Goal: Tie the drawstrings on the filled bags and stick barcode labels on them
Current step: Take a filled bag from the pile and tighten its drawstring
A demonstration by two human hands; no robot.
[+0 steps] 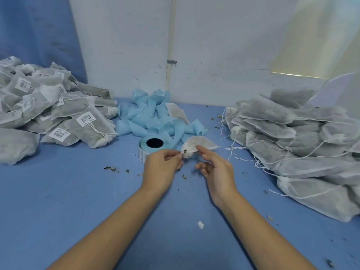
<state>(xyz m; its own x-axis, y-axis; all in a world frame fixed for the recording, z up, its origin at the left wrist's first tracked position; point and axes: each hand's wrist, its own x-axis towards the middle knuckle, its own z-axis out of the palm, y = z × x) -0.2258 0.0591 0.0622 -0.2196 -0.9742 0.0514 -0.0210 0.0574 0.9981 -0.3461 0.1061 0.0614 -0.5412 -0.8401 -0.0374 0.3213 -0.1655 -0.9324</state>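
Note:
A filled white mesh bag (pixel 196 145) is held above the blue table, its gathered mouth pointing left. My left hand (pixel 163 166) pinches the drawstring at the bag's mouth. My right hand (pixel 216 170) holds the bag's underside with the forefinger along its neck. A roll of barcode labels (pixel 151 148) on blue backing sits just behind my left hand. Labelled, tied bags (pixel 48 110) are heaped at the left. Bags without labels (pixel 296 145), with loose strings, are heaped at the right.
A tangle of used blue backing strip (pixel 152 115) lies behind the roll, against the white wall. Dried leaf crumbs (pixel 112 169) are scattered on the blue table (pixel 78 201). A small white scrap (pixel 200 225) lies between my forearms.

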